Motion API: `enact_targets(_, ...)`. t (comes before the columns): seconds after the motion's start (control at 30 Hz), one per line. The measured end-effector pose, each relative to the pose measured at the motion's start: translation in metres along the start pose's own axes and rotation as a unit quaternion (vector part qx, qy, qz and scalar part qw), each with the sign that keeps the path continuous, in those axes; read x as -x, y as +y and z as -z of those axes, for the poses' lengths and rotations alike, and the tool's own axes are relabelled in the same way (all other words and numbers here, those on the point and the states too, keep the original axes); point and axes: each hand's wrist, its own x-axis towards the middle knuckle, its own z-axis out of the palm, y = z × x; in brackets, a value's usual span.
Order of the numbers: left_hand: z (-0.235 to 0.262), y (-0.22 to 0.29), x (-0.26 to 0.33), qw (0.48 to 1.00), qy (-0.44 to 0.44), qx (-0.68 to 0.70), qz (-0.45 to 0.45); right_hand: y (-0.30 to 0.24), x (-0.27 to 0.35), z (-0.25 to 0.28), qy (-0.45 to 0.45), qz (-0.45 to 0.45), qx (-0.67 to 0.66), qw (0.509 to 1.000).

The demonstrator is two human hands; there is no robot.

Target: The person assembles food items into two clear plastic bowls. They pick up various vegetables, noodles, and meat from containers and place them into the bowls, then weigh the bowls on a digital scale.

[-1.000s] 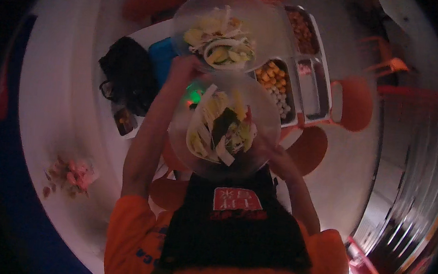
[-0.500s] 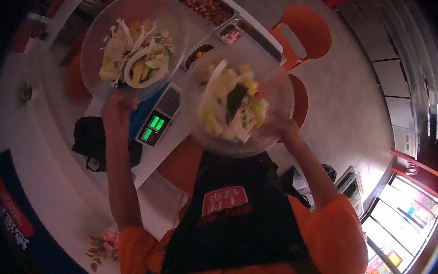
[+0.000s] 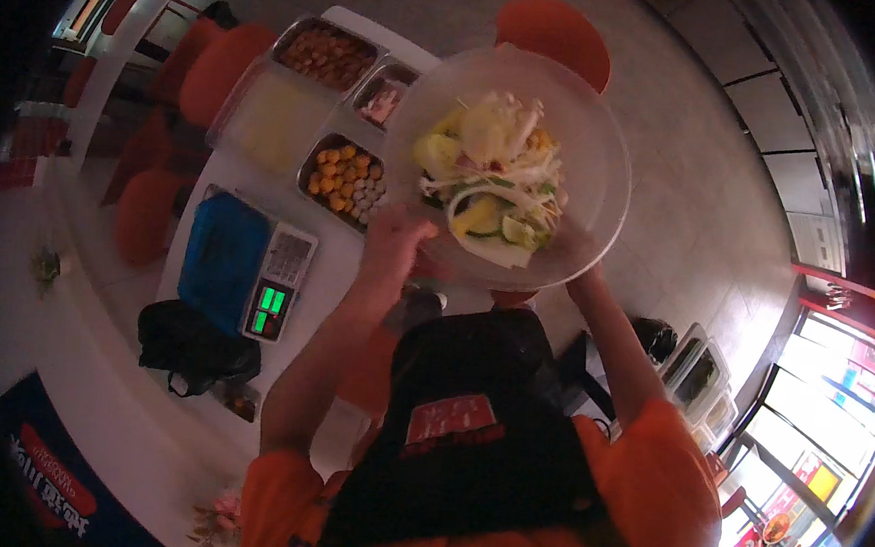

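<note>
In front of my apron, I hold a large clear plastic bowl (image 3: 601, 133) with both hands. Sliced vegetables (image 3: 498, 182) lie in it: white strips, thin pale mushrooms, and yellow and green slices. My left hand (image 3: 396, 246) is closed at its lower left edge, thumb near the rim. My right hand (image 3: 571, 250) shows dimly through the clear wall at the lower right, fingers partly hidden. Only one filled bowl shows plainly; whether a second sits beneath it, I cannot tell.
On the white table (image 3: 194, 249) at left stands a scale (image 3: 283, 254) with a blue platform (image 3: 223, 255) and lit green display. Behind it are metal trays of brown pieces (image 3: 325, 58), pinkish pieces (image 3: 380, 102) and yellow and white balls (image 3: 343, 178). A black bag (image 3: 198, 344) and orange chairs (image 3: 552, 40) are nearby.
The bowl in my left hand has moved right, over where the right-hand bowl was; the two no longer show apart. The trays and scale now show more fully.
</note>
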Motion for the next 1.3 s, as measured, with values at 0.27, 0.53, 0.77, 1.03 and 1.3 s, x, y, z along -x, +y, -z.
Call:
enact_targets(0.27, -0.145, -0.033, -0.117, 0.996, -0.014, -0.011, 0.082, 0.081, -0.104, 0.18, 0.001, 0.015, 0.072, 0.997)
enact_targets(0.53, -0.141, -0.134, -0.133, 0.989, 0.01, -0.04, 0.141, 0.155, -0.249, 0.239, 0.011, -0.075, -0.166, 0.983)
enact_targets(0.77, -0.124, -0.214, -0.057, 0.966, 0.169, 0.076, 0.182, 0.209, -0.32, 0.191, -0.065, -0.059, -0.144, 0.986)
enact_targets(1.03, -0.148, -0.19, 0.001, 0.909, 0.344, 0.046, 0.232, 0.288, -0.369, 0.14, -0.145, -0.233, -0.338, 0.9)
enact_targets(1.3, -0.091, -0.331, 0.064, 0.909, 0.326, 0.071, 0.251, 0.339, -0.427, 0.101, -0.004, -0.256, -0.353, 0.9)
